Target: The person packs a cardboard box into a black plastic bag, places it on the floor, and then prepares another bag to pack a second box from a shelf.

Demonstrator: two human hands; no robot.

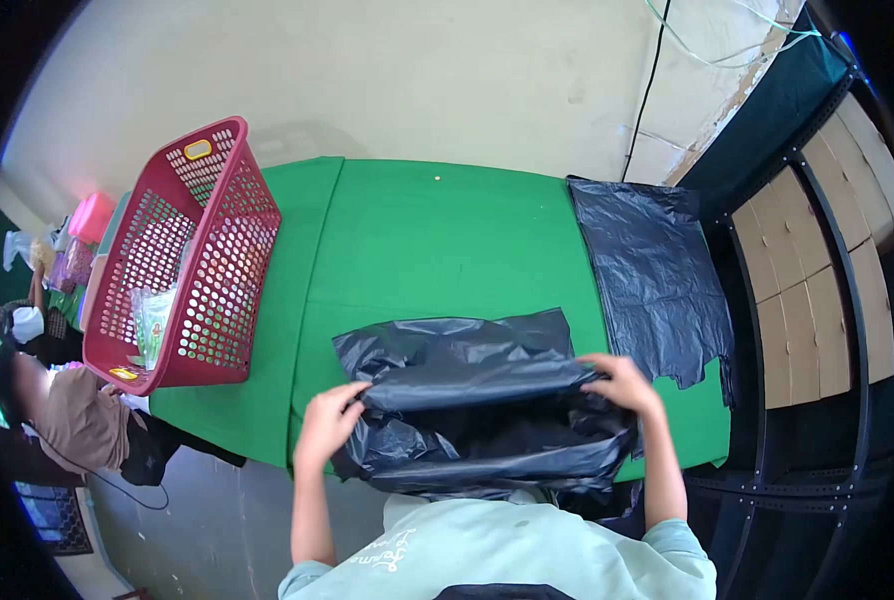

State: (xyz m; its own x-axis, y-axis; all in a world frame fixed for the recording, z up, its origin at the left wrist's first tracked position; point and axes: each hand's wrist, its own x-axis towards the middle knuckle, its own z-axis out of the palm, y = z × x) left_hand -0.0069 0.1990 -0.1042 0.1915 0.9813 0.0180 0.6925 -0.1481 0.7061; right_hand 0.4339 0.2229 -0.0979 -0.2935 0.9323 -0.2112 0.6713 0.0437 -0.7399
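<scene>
A black plastic bag (467, 385) lies in front of me at the table's near edge, its mouth spread apart toward my body. My left hand (331, 420) pinches the bag's rim at the left side, thumb and fingers closed on the plastic. At the right side my right hand (619, 384) grips the same rim, fingers bent over the folded edge. The inside of the bag looks dark, and I cannot make out anything in it. More black plastic bags (652, 270) lie flat in a stack at the table's right end, apart from my hands.
A tall red perforated basket (229, 290) stands on the green-covered table (437, 240) at the left, with a clear-and-green packet (153, 322) inside. Cardboard boxes (792, 285) fill a black metal rack at the right. Other people (82, 420) sit beyond the basket at the far left.
</scene>
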